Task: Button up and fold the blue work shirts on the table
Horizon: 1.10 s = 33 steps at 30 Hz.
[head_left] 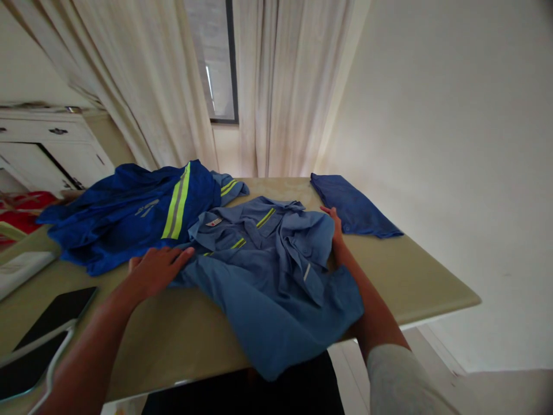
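Note:
A light blue work shirt (268, 271) with yellow-green stripes lies spread on the beige table (415, 276), its lower part hanging over the front edge. My left hand (155, 268) rests flat on the shirt's left side, fingers stretched out. My right hand (336, 227) lies at the shirt's right edge; its fingers show only in part and look extended against the cloth.
A darker blue jacket (129, 213) with a reflective stripe is heaped at the back left. A folded blue cloth (352, 204) lies at the back right. A dark tablet (47, 325) with a white cable sits front left. Curtains and a white cabinet (52, 144) stand behind.

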{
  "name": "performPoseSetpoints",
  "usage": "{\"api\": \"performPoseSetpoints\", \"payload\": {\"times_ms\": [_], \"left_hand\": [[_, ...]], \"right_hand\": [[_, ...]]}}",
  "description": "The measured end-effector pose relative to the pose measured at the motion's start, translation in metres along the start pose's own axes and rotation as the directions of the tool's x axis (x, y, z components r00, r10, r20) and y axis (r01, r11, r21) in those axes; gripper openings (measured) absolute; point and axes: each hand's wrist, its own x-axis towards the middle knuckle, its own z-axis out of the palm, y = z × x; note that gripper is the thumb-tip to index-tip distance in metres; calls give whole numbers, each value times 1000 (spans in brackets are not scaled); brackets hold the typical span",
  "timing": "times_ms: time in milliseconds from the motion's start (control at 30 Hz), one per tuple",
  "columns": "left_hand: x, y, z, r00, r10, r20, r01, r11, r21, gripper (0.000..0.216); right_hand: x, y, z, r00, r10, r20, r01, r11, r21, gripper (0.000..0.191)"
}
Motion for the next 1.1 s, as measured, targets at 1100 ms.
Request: {"api": "performPoseSetpoints", "payload": {"times_ms": [1100], "left_hand": [[152, 55, 27, 886, -392, -248, 210, 815, -540, 36]], "right_hand": [[-21, -16, 1, 958, 15, 287, 173, 768, -617, 21]]}}
